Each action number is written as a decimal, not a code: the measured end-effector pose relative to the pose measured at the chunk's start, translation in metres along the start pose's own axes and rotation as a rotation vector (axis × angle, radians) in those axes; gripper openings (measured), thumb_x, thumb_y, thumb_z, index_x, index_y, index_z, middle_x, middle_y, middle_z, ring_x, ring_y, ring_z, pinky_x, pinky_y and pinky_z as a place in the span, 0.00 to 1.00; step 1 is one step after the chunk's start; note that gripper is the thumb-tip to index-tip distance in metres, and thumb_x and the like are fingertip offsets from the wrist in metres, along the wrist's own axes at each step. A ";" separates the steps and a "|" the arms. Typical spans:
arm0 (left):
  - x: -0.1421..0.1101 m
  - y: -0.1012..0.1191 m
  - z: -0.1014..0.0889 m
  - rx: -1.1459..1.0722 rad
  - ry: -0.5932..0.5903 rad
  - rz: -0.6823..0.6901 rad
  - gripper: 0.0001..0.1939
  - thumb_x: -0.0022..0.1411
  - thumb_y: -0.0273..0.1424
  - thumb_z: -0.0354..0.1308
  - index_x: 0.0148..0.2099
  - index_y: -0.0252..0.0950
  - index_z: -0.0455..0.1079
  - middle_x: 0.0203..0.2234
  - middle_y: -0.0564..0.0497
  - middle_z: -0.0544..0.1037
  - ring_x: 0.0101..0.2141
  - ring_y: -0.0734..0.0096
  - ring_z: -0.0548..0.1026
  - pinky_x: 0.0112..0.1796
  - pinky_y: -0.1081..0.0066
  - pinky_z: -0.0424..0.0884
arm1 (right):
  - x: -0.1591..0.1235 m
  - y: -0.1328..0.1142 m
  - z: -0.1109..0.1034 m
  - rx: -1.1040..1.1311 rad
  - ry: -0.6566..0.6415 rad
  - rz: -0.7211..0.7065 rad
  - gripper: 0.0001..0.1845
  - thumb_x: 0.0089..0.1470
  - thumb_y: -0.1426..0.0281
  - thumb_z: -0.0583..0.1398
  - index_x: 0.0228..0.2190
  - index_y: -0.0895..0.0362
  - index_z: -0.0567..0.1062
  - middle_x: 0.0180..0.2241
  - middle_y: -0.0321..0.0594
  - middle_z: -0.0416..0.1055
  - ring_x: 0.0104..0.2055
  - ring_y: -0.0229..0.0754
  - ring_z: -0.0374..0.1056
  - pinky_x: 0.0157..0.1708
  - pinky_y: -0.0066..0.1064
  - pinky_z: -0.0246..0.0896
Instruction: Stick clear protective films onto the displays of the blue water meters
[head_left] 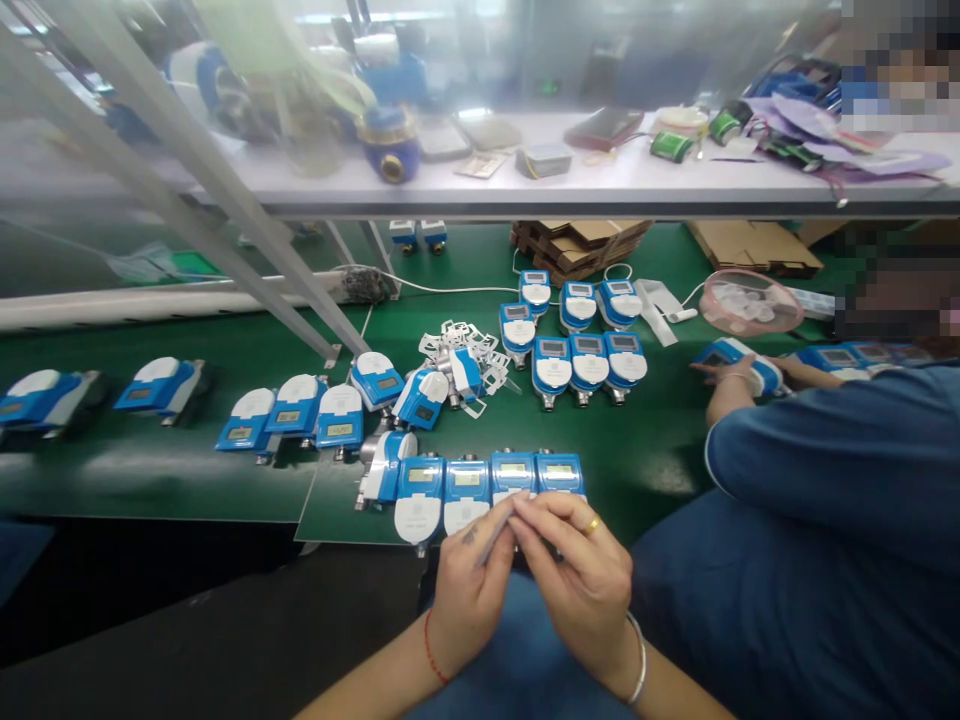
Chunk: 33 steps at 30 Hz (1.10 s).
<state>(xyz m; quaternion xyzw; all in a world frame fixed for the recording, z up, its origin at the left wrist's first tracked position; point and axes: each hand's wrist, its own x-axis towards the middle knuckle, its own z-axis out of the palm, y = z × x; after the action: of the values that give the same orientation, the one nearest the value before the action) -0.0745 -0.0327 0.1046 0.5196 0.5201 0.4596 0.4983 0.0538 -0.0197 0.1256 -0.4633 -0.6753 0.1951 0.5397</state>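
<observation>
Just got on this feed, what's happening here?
The left hand and right hand meet at the fingertips over a small grey piece, too hidden to identify. Just beyond stands a row of blue-and-white meters, with a pile of white plastic frames farther back. To the right, a co-worker has both hands at another meter.

Forward, downward view from head height, close over the hands, shelf apparently blurred
</observation>
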 end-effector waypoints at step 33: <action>0.009 0.015 -0.001 0.291 0.016 0.428 0.22 0.65 0.20 0.48 0.58 0.39 0.66 0.49 0.48 0.78 0.47 0.72 0.77 0.50 0.78 0.70 | 0.003 0.001 0.003 -0.018 0.032 -0.124 0.22 0.53 0.83 0.61 0.48 0.53 0.76 0.35 0.41 0.76 0.37 0.41 0.75 0.38 0.31 0.75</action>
<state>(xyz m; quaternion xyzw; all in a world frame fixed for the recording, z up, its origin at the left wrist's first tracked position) -0.0737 -0.0230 0.1195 0.6802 0.4629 0.4791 0.3058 0.0519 -0.0162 0.1250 -0.4284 -0.6959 0.1477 0.5571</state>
